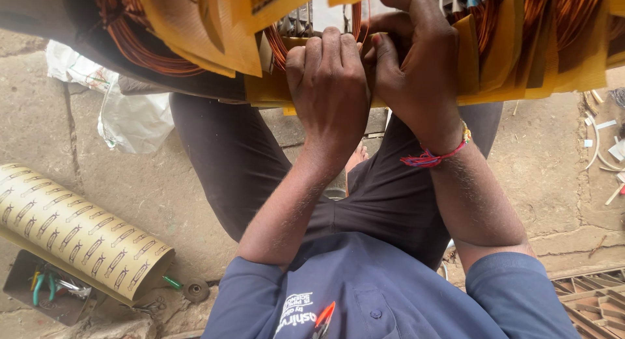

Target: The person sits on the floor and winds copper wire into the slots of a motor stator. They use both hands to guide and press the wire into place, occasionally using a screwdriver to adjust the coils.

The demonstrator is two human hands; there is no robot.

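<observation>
My left hand (329, 85) is curled into a fist and presses on a bundle of copper wire coils (286, 43) at the rim of a motor stator (195, 46). My right hand (416, 66) sits just beside it, fingers bent over the same copper wire and the yellow insulation paper (495, 59) that lines the slots. A red and blue thread band is tied around the right wrist. More copper coils (130, 33) and yellow paper strips spread left and right along the top. The fingertips are hidden among the wire.
A roll of yellow printed insulation paper (71, 235) lies on the concrete floor at left, beside a small tray of pliers (45, 287). A white plastic bag (130, 118) lies further back. Scraps litter the floor at right (605, 144). A metal grate (592, 300) shows at bottom right.
</observation>
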